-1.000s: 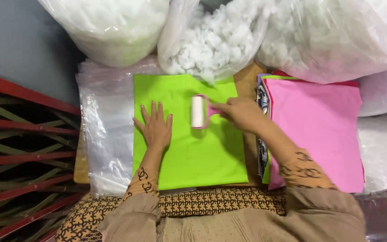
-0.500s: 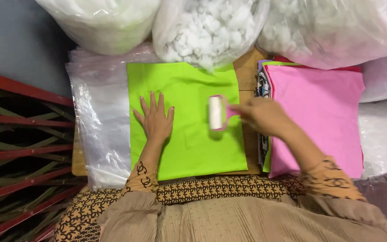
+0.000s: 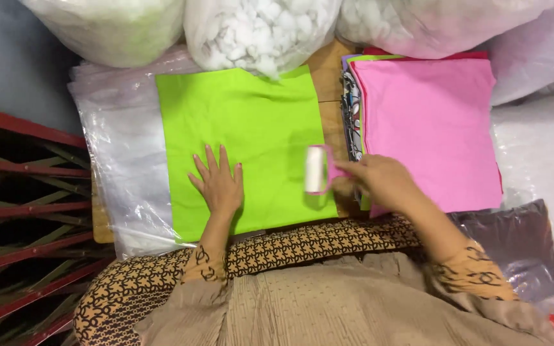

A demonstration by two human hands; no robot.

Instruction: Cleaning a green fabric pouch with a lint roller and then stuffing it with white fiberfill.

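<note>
A pink lint roller [image 3: 318, 170] is gripped by the right hand [image 3: 379, 182] at centre frame; the green cloth [image 3: 251, 122] is pressed flat by the open left hand [image 3: 219, 186].

A flat cloth [image 3: 251, 128] lies mid-tabletop over plastic sheeting [image 3: 120, 166] at the left edge. A cloth stack [image 3: 431, 122] sits to its right. Stuffing bags [image 3: 258, 32] line the far edge.

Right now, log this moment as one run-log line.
left hand: flat on green cloth | right hand: holds pink lint roller on cloth's right part | pink cloth stack: right of it
</note>
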